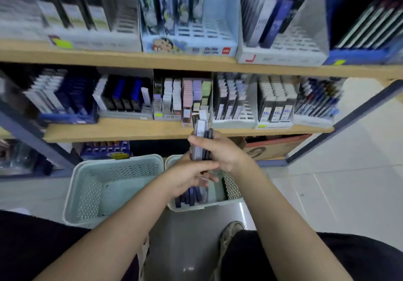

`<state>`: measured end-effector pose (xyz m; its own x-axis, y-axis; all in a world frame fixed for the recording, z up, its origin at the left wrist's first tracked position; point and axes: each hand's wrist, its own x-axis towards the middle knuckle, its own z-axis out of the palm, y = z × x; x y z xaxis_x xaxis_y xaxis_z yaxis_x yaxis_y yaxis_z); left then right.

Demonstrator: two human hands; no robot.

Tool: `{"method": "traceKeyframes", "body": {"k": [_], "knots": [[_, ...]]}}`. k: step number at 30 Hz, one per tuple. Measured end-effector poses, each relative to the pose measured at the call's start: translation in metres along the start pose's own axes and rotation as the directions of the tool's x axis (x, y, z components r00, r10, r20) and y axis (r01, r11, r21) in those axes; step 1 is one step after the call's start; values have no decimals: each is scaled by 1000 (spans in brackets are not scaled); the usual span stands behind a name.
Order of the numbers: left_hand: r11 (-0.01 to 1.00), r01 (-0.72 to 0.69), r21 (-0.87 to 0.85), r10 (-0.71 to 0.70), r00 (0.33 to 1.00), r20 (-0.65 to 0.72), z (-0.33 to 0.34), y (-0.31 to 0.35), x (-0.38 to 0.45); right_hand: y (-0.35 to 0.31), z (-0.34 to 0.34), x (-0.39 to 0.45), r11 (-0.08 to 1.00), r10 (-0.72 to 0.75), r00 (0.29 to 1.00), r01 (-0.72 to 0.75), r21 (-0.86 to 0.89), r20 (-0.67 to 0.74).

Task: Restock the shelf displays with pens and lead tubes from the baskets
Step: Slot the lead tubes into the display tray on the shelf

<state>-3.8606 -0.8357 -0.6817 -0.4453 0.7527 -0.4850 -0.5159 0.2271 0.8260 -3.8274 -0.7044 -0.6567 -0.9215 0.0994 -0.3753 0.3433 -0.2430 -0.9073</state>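
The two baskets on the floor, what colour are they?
Both baskets are pale mint green with perforated sides, seen in the head view.

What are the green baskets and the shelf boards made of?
The baskets look like moulded plastic, pale green and matt: their walls are punched with even rows of small holes and the rims are smooth and rounded. The shelf boards look like wood or a wood-look laminate: light tan, flat, with a square edge. The blur hides any grain.
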Motion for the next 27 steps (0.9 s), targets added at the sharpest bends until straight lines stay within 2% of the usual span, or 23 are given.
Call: {"method": "traceKeyframes", "body": {"k": [2,6,8,11,17,24,27], "knots": [[994,-94,-58,94,996,-6,12,34,-18,-40,12,-22,994,-101,995,101,-38,-7],[961,-275,10,275,961,14,36,95,-52,-101,34,-59,929,-339,936,317,-192,-96],[936,-350,37,349,937,23,51,119,-67,-124,39,-76,879,-432,891,382,-287,-137],[908,-393,147,392,919,39,59,139,-77,-143,43,-91,829,-497,851,407,-383,-171],[834,-475,280,468,879,95,77,175,-69,-167,26,-103,782,-558,798,416,-464,-227],[773,-517,367,545,838,31,79,179,-36,-161,12,-88,824,-550,804,476,-308,-227],[762,-524,379,558,830,25,76,172,-25,-151,8,-76,803,-562,797,464,-374,-219]]}}
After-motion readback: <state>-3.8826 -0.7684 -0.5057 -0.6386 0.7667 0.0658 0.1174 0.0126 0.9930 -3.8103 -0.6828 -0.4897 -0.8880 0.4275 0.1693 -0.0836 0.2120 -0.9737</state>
